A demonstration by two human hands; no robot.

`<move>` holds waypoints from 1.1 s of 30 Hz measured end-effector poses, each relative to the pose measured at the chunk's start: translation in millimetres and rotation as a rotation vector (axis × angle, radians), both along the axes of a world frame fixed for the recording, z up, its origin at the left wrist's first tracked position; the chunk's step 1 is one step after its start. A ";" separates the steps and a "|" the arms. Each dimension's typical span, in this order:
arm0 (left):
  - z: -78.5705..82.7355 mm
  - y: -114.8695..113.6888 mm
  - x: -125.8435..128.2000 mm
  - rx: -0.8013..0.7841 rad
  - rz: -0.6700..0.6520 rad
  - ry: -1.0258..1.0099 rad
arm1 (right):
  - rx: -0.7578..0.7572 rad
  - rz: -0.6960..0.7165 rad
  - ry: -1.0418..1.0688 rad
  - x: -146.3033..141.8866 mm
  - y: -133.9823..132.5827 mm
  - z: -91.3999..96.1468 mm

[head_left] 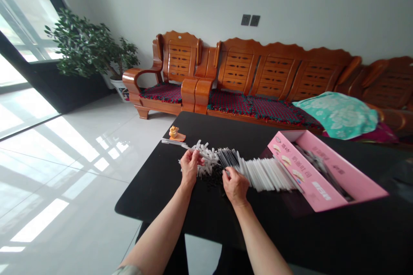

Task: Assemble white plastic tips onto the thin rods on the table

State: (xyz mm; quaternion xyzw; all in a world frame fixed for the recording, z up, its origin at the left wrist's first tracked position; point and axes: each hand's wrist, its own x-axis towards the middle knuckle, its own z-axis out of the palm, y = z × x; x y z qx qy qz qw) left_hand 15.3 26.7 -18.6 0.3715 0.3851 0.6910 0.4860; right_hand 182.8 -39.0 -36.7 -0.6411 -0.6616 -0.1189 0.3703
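Note:
My left hand (189, 166) is closed round a white pen barrel, held just above the black table (167, 206). My right hand (235, 185) rests with curled fingers on a heap of small black parts (214, 177); what it grips is hidden. Between the hands lie loose white caps and barrels (208, 157) and a bundle of thin dark refills (228, 158). A row of white tubes (267, 174) lies to the right of my right hand.
An open pink box (325, 180) with more dark parts stands at the right. A small orange figure (174, 132) sits near the table's far left corner. Behind stand a wooden sofa (274, 77), an armchair (167, 73) and a potted plant (87, 47).

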 end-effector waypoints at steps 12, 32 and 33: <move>-1.4 -2.6 2.2 0.040 -0.107 0.027 | 0.071 0.178 -0.009 1.2 0.1 4.7; 2.5 -0.2 -7.6 0.063 0.027 0.045 | -0.195 -0.659 -0.079 107.6 -51.4 25.6; 2.6 -0.3 -7.5 0.065 0.025 0.044 | -0.197 -0.633 -0.077 102.2 -50.6 26.1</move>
